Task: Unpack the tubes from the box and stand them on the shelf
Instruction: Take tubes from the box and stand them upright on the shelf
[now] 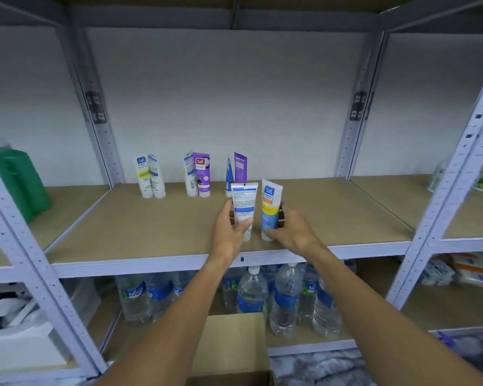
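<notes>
Left hand [230, 227] grips a white tube [244, 207], right hand [287, 229] a blue tube [269, 210], both upright, caps down over the shelf [151, 224], with the standing tubes [201, 174] at eleven o'clock.

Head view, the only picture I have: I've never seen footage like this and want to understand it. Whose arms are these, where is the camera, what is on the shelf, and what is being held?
There is no machine here. A person wears one wide-angle camera on the head, looking forward and down, so the two bare arms reaching in from below are their own. The left hand holds a white tube, and the right hand holds a blue-and-yellow tube. Both tubes are upright, cap down, at the front of the brown shelf. Whether they already rest on it I cannot tell. Further back on it, six other tubes stand in three pairs. On the level below stand water bottles. The cardboard box is at the bottom of the picture, between the arms.
</notes>
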